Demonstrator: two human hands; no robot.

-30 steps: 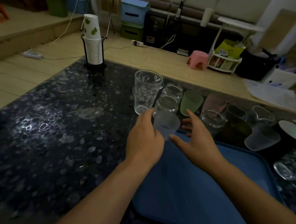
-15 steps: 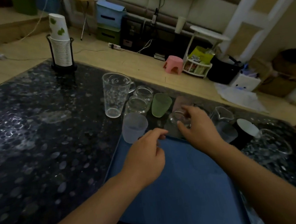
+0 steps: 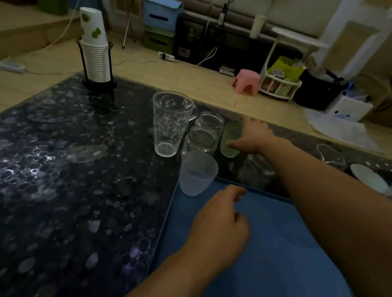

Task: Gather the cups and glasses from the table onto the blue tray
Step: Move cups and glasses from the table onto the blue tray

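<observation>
Upper left of the frame: a stack of paper cups (image 3: 96, 52) stands in a black holder on the dark bench (image 3: 50, 186). Centre: a tall clear glass (image 3: 171, 123) and two clear jars (image 3: 204, 135) stand on the bench. Below them, a frosted cup (image 3: 197, 173) sits at the far corner of the blue tray (image 3: 261, 261). My left hand (image 3: 218, 225) hovers over the tray, fingers loosely curled, holding nothing. Right of centre: my right hand (image 3: 252, 134) wraps its fingers round the green cup (image 3: 230, 140) on the bench. Further glasses stand at right, dim
</observation>
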